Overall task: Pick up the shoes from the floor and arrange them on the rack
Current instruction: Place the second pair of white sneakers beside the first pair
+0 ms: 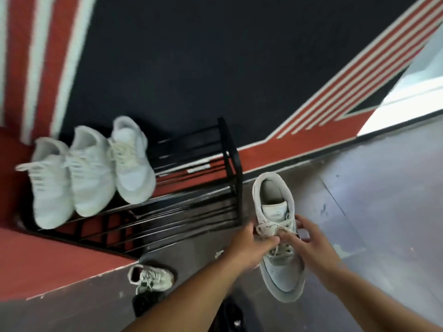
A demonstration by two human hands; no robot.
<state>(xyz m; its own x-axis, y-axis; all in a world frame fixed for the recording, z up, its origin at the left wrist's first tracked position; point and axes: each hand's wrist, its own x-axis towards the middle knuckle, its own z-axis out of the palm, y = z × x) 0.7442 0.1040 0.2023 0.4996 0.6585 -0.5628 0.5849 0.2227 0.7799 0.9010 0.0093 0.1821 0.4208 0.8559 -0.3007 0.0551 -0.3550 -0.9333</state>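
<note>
Grey floor [359,188] and a black, red-striped wall [191,56] framed the scene. A white sneaker [279,238] was held clear of the floor, gripped at the laces by both hands: left hand [251,248] on one side, right hand [311,245] on the other, fingers curled around it. Its long axis was seen running heel-away, toe-toward the person. The rack [230,164] lay just left of it, nearer the left hand, three white shoes [91,168] already set on top and free bars beside them. Another sneaker [151,276] was left on the floor
</note>
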